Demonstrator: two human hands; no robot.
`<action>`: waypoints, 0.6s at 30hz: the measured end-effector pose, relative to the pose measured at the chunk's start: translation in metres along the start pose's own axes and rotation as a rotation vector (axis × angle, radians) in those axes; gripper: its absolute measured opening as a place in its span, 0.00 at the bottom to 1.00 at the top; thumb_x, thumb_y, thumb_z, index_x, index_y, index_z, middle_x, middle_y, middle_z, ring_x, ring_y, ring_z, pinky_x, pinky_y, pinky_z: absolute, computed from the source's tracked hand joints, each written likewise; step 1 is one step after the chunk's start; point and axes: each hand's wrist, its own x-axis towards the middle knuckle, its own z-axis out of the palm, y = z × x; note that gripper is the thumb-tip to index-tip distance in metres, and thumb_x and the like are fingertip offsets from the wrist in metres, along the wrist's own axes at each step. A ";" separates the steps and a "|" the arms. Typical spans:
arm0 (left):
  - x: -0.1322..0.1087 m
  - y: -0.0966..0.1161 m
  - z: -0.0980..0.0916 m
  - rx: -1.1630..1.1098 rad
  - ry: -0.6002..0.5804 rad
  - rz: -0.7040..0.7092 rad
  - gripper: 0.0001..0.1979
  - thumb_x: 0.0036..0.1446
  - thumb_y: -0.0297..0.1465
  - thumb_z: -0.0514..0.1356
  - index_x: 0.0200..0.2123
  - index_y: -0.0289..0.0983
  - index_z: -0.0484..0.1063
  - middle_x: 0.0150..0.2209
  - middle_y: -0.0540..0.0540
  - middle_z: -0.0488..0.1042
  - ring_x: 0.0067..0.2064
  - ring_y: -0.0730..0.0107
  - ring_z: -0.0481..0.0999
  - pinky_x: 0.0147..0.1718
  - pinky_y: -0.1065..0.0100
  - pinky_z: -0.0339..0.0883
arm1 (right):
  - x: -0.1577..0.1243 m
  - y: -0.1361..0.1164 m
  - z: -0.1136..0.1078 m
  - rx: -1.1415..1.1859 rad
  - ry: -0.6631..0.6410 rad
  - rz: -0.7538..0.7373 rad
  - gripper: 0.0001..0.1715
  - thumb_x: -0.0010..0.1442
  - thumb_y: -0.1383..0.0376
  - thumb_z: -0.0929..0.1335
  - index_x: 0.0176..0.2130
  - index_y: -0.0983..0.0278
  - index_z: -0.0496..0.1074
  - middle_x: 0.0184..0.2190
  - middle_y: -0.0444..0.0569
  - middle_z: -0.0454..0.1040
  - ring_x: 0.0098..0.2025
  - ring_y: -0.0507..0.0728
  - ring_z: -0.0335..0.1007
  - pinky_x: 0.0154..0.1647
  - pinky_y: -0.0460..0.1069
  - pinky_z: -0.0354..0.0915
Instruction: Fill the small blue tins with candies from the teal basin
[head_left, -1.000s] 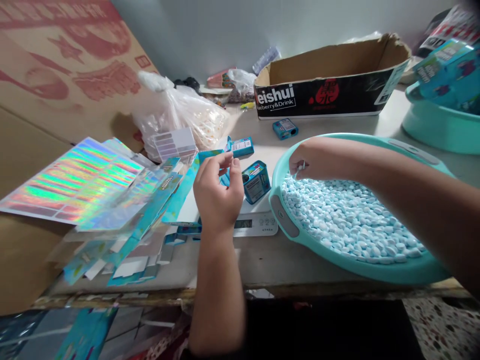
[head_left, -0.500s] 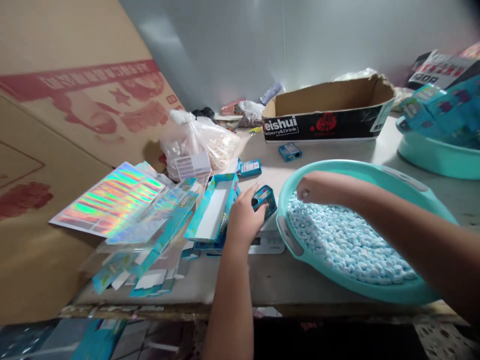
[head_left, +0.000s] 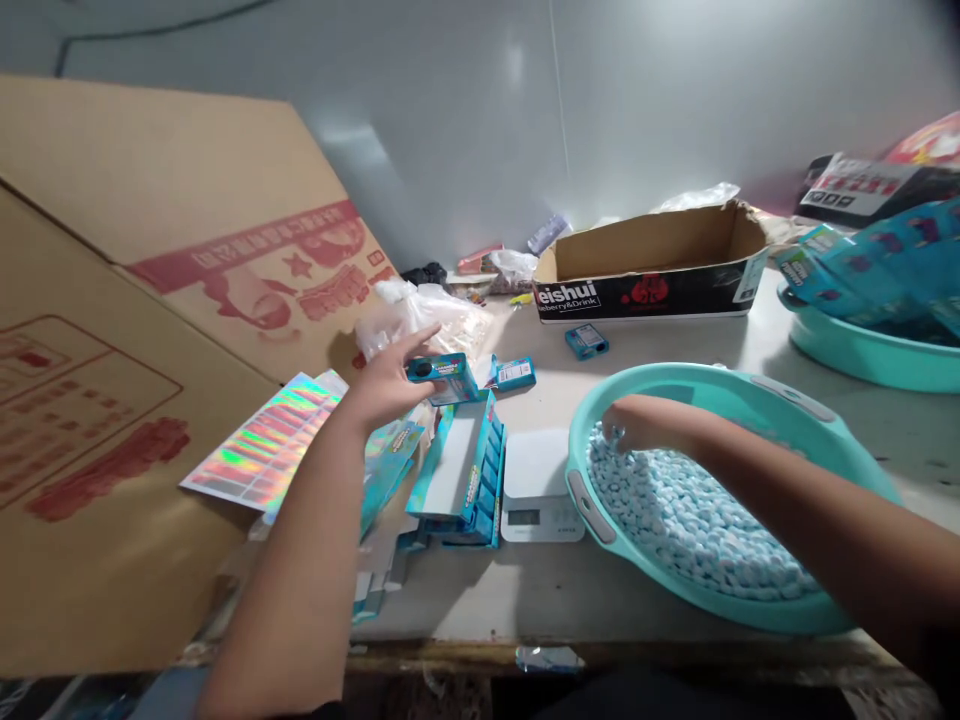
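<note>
My left hand (head_left: 390,385) grips a small blue box (head_left: 444,379) between thumb and fingers, above the far end of an open blue tray box (head_left: 450,465). Under that tray box, more blue boxes show. My right hand (head_left: 634,424) is dipped in the candies (head_left: 697,510) at the left side of a turquoise basin (head_left: 652,560); its fingers are curled round some of the light blue pieces. Between tray box and basin sits a white scale (head_left: 534,470) with nothing on its plate. Two more small boxes lie farther back, one of them (head_left: 586,341) near the carton.
A black-printed open carton (head_left: 645,296) stands at the back. At the right is a second turquoise basin (head_left: 862,348) piled with blue packs. Shiny sheets (head_left: 262,440), flat packaging and a plastic bag (head_left: 427,315) lie left, beside a big cardboard box (head_left: 247,290).
My left hand has moved left and up with the small box, from over the scale to above the tray box. My right hand stays in the basin, now down among the candies. The view has shifted.
</note>
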 end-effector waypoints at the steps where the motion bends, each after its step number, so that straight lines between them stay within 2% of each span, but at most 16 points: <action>1: 0.008 -0.011 0.003 -0.048 -0.044 0.000 0.46 0.46 0.32 0.69 0.69 0.40 0.58 0.55 0.39 0.75 0.54 0.53 0.76 0.49 0.60 0.73 | 0.001 0.001 0.001 0.000 0.007 0.000 0.20 0.55 0.70 0.71 0.48 0.65 0.80 0.46 0.53 0.79 0.48 0.61 0.75 0.44 0.48 0.64; 4: 0.026 -0.037 0.010 -0.160 -0.154 0.003 0.47 0.46 0.33 0.69 0.69 0.38 0.57 0.56 0.37 0.74 0.56 0.52 0.75 0.50 0.58 0.72 | 0.003 0.001 0.002 0.004 0.018 0.013 0.20 0.54 0.69 0.71 0.47 0.65 0.80 0.45 0.52 0.80 0.46 0.61 0.75 0.41 0.48 0.63; 8: 0.037 -0.054 0.015 -0.198 -0.206 -0.011 0.46 0.46 0.34 0.69 0.68 0.34 0.58 0.57 0.34 0.74 0.57 0.50 0.75 0.53 0.55 0.71 | 0.008 0.001 0.002 0.016 0.007 0.040 0.19 0.53 0.68 0.72 0.46 0.65 0.80 0.43 0.51 0.80 0.44 0.61 0.75 0.37 0.47 0.61; 15: 0.039 -0.057 0.017 -0.238 -0.210 -0.018 0.43 0.45 0.36 0.71 0.64 0.34 0.64 0.57 0.34 0.74 0.57 0.50 0.74 0.53 0.56 0.71 | 0.020 0.010 0.012 0.002 0.007 0.065 0.17 0.54 0.65 0.73 0.45 0.64 0.79 0.41 0.52 0.79 0.41 0.60 0.73 0.33 0.48 0.57; 18: 0.034 -0.046 0.008 -0.193 -0.082 -0.019 0.42 0.43 0.38 0.72 0.62 0.35 0.67 0.53 0.36 0.76 0.53 0.54 0.77 0.48 0.60 0.74 | 0.025 0.013 0.017 -0.010 0.017 0.067 0.17 0.54 0.64 0.73 0.45 0.62 0.79 0.42 0.51 0.79 0.41 0.60 0.73 0.33 0.48 0.57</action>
